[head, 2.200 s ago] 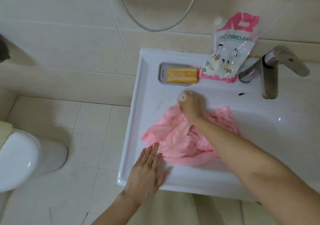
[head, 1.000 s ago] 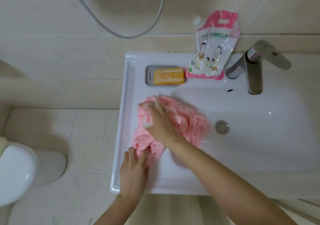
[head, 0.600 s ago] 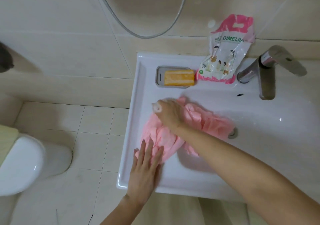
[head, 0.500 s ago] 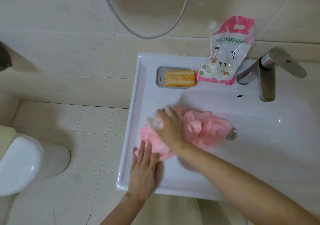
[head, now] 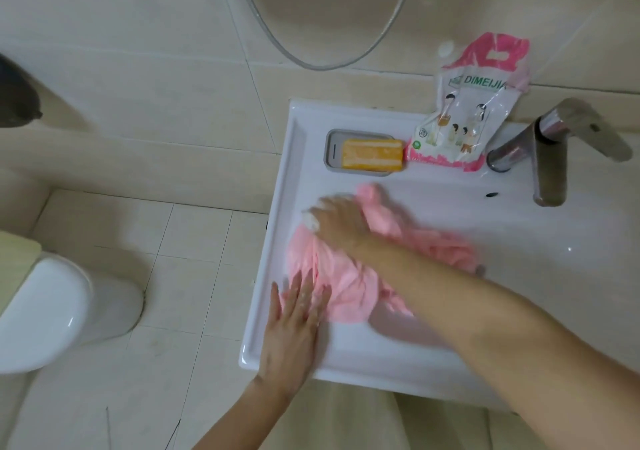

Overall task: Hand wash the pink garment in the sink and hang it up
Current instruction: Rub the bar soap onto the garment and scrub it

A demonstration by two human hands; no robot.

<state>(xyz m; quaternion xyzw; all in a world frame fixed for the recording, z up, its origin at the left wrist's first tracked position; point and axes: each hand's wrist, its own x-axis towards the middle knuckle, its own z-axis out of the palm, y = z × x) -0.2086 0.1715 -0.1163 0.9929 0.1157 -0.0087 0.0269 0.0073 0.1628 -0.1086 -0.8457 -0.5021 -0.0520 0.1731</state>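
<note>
The wet pink garment point(head: 343, 283) lies bunched against the left side of the white sink point(head: 273, 241). My left hand point(head: 294, 328) rests flat with straight fingers on the garment's near edge at the sink's front left corner. My right hand point(head: 337, 222) reaches in from the right and grips a bunch of the cloth, with white soap foam on its fingers. My right forearm hides part of the garment.
A grey soap dish with an orange soap bar point(head: 372, 154) sits on the sink's back ledge beside a pink detergent pouch point(head: 467, 110). A chrome tap point(head: 550, 151) stands at the back right. A white toilet point(head: 45, 307) is on the tiled floor at left.
My right hand has pushed the bunched cloth away from me and to the left, stretching the garment out again. My left hand stays pressed on the near edge.
</note>
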